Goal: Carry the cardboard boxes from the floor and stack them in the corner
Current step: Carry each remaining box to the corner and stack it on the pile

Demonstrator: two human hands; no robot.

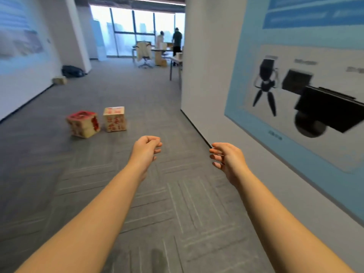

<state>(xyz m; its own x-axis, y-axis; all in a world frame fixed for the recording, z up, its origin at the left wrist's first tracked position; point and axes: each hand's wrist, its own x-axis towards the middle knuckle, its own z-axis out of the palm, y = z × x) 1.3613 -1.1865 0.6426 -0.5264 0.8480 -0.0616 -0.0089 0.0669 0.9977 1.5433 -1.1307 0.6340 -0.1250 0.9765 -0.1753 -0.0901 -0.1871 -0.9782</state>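
Observation:
Two cardboard boxes with red print sit on the grey carpet ahead and to the left. The left box [82, 124] is tilted and turned corner-on; the right box [114, 119] stands upright beside it with a small gap. Both my arms reach forward over the floor, short of the boxes. My left hand [146, 147] has loosely curled fingers and holds nothing. My right hand [226, 156] is empty too, its fingers relaxed and slightly spread. A third small box [60, 80] lies far off by the left wall.
A white wall with a blue poster [295, 85] runs close along my right. Its corner edge [182, 75] stands ahead. A dark bag [71, 71] lies by the left wall. Desks, an office chair [144, 54] and two people stand far back by the windows.

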